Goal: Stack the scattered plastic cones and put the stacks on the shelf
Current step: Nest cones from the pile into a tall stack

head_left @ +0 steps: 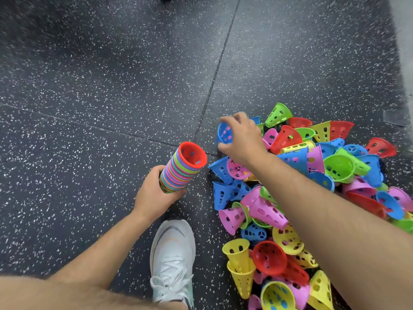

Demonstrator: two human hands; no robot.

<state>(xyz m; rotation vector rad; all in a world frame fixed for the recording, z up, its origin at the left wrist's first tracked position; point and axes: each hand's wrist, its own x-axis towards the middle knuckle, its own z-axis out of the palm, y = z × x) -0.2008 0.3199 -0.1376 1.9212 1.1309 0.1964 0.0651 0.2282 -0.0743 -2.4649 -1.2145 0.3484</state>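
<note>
My left hand [154,194] grips the lower end of a tall stack of nested cones [183,168] in many colours, tilted, with a red cone on top showing its open mouth. My right hand [241,139] reaches over the heap and pinches a blue cone [224,132] by its rim, at the heap's far left edge. The heap of loose cones [312,186], in blue, pink, green, yellow and red, lies scattered on the floor to the right. No shelf is in view.
The floor [100,86] is dark speckled rubber tiling with seams crossing it. My white sneaker [172,260] stands on the floor just left of the heap, below the stack. A pale wall edge [404,41] runs along the far right.
</note>
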